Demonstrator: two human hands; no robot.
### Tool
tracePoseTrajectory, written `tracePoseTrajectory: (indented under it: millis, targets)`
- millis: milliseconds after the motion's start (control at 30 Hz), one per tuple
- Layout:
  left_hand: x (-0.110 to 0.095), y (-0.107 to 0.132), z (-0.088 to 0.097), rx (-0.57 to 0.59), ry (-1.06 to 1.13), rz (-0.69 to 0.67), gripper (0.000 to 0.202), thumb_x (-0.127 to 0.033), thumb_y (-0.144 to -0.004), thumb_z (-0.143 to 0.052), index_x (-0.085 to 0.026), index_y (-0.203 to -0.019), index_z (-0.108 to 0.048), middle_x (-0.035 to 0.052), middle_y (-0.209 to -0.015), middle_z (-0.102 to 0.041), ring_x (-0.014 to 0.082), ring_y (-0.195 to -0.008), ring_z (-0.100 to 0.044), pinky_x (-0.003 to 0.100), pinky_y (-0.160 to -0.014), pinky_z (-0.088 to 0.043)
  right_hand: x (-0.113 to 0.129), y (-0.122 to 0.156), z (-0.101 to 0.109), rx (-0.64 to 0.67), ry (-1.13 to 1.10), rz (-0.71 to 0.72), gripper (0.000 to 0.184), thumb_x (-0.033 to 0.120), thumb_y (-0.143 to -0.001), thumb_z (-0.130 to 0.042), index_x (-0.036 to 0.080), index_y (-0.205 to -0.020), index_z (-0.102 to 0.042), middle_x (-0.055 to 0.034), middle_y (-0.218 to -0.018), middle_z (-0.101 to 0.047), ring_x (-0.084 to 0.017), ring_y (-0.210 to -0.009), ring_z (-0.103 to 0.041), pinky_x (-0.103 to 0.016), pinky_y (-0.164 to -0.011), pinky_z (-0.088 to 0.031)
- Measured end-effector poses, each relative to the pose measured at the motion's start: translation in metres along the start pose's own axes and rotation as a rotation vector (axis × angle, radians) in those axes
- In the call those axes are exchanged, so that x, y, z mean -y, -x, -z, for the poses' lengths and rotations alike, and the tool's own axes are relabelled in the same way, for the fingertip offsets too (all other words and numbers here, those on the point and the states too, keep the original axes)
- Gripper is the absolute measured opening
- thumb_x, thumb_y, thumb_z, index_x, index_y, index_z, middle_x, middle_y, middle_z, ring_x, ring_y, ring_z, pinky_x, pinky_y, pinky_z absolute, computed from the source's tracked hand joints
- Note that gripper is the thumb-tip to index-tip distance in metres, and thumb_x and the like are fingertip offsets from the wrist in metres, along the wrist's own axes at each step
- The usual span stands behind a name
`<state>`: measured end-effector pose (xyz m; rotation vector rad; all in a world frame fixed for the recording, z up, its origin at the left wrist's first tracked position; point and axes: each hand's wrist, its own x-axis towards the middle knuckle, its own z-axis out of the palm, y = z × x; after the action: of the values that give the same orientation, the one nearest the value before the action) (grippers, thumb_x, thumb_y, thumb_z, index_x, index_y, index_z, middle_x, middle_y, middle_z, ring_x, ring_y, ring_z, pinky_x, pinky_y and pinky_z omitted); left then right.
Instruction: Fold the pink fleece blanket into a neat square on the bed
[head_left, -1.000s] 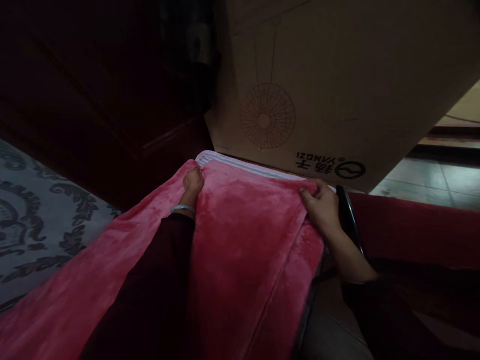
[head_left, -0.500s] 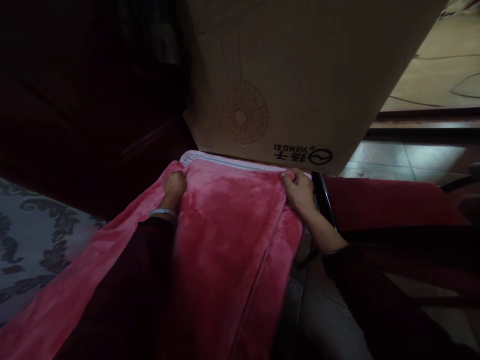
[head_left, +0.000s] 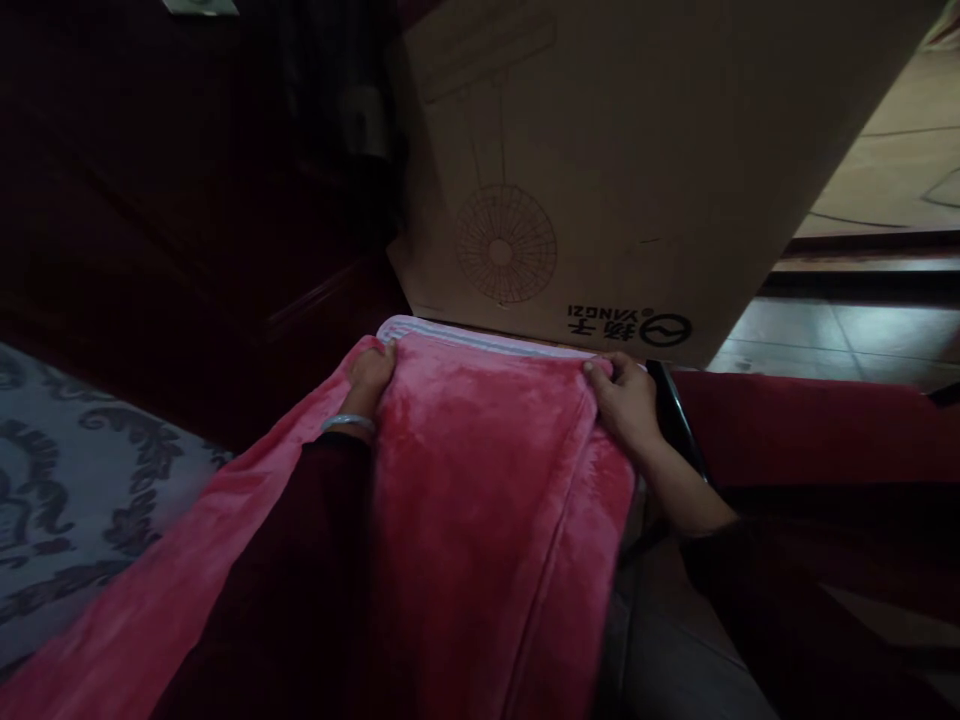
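Note:
A red plush blanket (head_left: pixel 480 480) is spread in front of me and drapes down toward me and to the lower left. My left hand (head_left: pixel 371 372) is closed on its far left corner, the thumb on top. At the far right corner my right hand (head_left: pixel 624 398) pinches the blanket between thumb and fingers. Past the blanket's far edge shows a strip of pale striped cloth (head_left: pixel 487 337) with a rounded left corner. What supports the cloth and blanket is hidden beneath them.
A large cardboard box (head_left: pixel 660 150) with a fan drawing stands just beyond the cloth. To the right is a red-covered seat (head_left: pixel 810 425) with a dark frame. Dark wooden furniture (head_left: pixel 187 230) fills the left, above a grey-patterned fabric (head_left: pixel 90 480). Tiled floor (head_left: pixel 795 330) shows at right.
The whole scene sits slightly lower and further right as the view shifts. Both hands keep their hold on the blanket's far corners; the left thumb now shows pointing forward.

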<state>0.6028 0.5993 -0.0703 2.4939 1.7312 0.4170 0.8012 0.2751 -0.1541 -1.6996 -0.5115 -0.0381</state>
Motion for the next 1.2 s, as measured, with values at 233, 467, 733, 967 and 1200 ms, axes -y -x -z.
tracePoseTrajectory:
  millis: [233, 467, 733, 967, 1200]
  targets:
    - [-0.031, -0.002, -0.018, 0.041, 0.04, 0.014, 0.038, -0.038, -0.097, -0.058, -0.014, -0.125, -0.066, 0.0192, -0.13, -0.071, 0.0337, -0.123, -0.065, 0.04, -0.098, -0.05, -0.003, 0.002, 0.0, 0.081, 0.01, -0.054, 0.043, 0.032, -0.065, -0.057, 0.02, -0.104, -0.071, 0.0062, -0.057, -0.05, -0.016, -0.053, -0.042, -0.028, -0.055, -0.034]
    - [-0.043, 0.011, -0.005, -0.137, 0.135, -0.019, 0.037, -0.029, -0.104, -0.04, -0.018, -0.133, -0.058, 0.0164, -0.14, -0.065, 0.0333, -0.125, -0.062, 0.043, -0.102, -0.046, 0.002, -0.013, 0.001, 0.025, -0.161, 0.042, 0.033, 0.034, -0.073, -0.058, 0.019, -0.101, -0.067, -0.0064, -0.094, -0.07, -0.02, -0.078, -0.06, -0.031, -0.072, -0.049]
    - [-0.058, -0.028, -0.006, -0.16, 0.143, -0.106, 0.038, -0.027, -0.1, -0.046, -0.014, -0.133, -0.061, 0.0208, -0.133, -0.067, 0.0372, -0.123, -0.064, 0.047, -0.102, -0.048, -0.002, -0.043, -0.012, -0.069, -0.003, 0.076, 0.03, 0.034, -0.074, -0.057, 0.02, -0.099, -0.066, -0.0033, -0.086, -0.066, -0.021, -0.076, -0.06, -0.038, -0.081, -0.052]
    - [-0.035, -0.03, -0.042, -0.087, 0.14, -0.056, 0.039, -0.027, -0.103, -0.04, -0.011, -0.13, -0.063, 0.0213, -0.132, -0.069, 0.0338, -0.124, -0.064, 0.045, -0.104, -0.048, -0.02, -0.038, -0.013, -0.001, 0.246, 0.005, 0.036, 0.033, -0.073, -0.058, 0.02, -0.103, -0.071, -0.0062, -0.085, -0.07, -0.027, -0.081, -0.065, -0.041, -0.083, -0.053]
    - [-0.026, -0.034, -0.015, 0.002, 0.153, -0.092, 0.04, -0.03, -0.098, -0.056, -0.013, -0.134, -0.061, 0.0182, -0.13, -0.071, 0.0295, -0.123, -0.066, 0.039, -0.103, -0.05, -0.008, -0.038, -0.012, 0.023, 0.3, -0.031, 0.033, 0.028, -0.075, -0.058, 0.018, -0.103, -0.072, -0.0081, -0.087, -0.073, -0.028, -0.083, -0.067, -0.039, -0.083, -0.053]
